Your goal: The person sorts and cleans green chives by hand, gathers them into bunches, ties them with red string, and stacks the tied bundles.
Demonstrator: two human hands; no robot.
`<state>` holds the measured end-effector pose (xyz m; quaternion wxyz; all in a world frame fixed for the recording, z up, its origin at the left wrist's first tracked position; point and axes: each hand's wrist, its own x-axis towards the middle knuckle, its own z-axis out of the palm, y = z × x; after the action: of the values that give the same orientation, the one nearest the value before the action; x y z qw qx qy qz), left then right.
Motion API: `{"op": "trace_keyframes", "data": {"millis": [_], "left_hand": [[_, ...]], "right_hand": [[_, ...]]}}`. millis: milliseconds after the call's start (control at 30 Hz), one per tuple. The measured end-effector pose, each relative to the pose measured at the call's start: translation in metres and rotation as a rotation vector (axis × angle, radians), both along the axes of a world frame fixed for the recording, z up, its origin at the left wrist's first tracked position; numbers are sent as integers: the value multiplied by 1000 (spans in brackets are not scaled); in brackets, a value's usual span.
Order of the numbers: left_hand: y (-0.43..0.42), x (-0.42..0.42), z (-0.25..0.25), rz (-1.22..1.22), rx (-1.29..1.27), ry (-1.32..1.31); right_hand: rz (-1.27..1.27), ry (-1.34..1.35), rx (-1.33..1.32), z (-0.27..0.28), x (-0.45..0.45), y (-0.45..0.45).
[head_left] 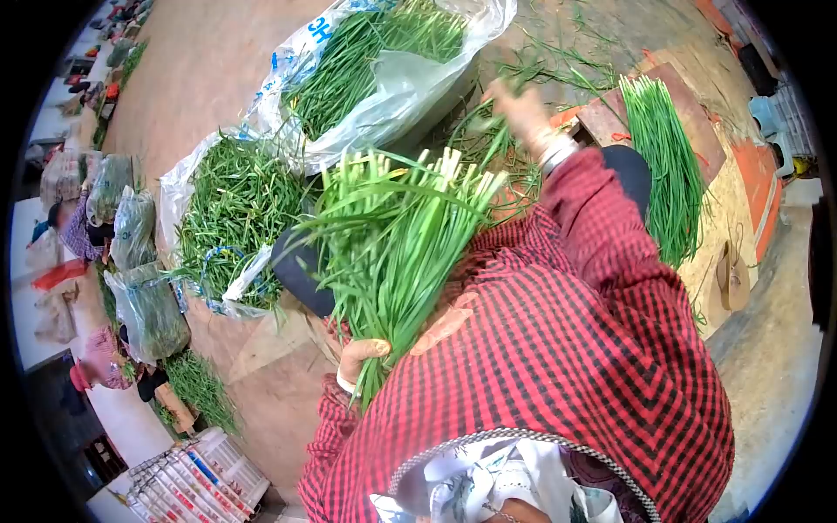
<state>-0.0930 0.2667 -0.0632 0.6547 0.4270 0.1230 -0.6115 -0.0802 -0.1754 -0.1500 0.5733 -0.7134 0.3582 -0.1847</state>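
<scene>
My left hand (362, 357) is wrapped round the lower, leafy part of a large bunch of garlic chives (401, 235), whose pale cut ends point up and away from me. Some flat leaves stick out sideways from the bunch. My right hand (520, 115) is raised beyond my knee, above loose green leaves. Motion smears its fingers, so I cannot make out whether it holds any strands. On a board to my right lies a neat bundle of chives (664, 166), its pale ends facing away.
A plastic bag (392, 113) full of long chives lies ahead. Left of it, another bag (240, 209) holds short green trimmings. Loose leaves (567, 65) litter the floor ahead. Filled bags (148, 309), stacked crates (196, 479) and other people (77, 228) are at the far left.
</scene>
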Motion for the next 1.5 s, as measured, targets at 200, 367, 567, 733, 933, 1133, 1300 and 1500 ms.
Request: {"op": "trace_keyframes", "data": {"millis": [200, 367, 567, 733, 933, 1133, 1300, 1500], "left_hand": [[22, 2, -15, 185, -205, -48], [-2, 9, -11, 225, -269, -49], [-7, 12, -6, 149, -239, -30], [6, 12, 0, 152, -182, -29], [8, 17, -2, 29, -59, 29], [-14, 10, 7, -51, 227, -249], [-4, 19, -2, -171, 206, -237], [-2, 20, 5, -189, 282, -200]], "right_hand": [[114, 437, 3, 9, -58, -107], [837, 350, -348, 24, -76, 4], [679, 74, 468, 37, -44, 101], [329, -48, 293, 52, -31, 37], [682, -79, -860, 93, -27, 57], [964, 165, -904, 86, 3, 134], [1087, 283, -367, 69, 11, 141], [503, 87, 143, 28, 13, 80]]}}
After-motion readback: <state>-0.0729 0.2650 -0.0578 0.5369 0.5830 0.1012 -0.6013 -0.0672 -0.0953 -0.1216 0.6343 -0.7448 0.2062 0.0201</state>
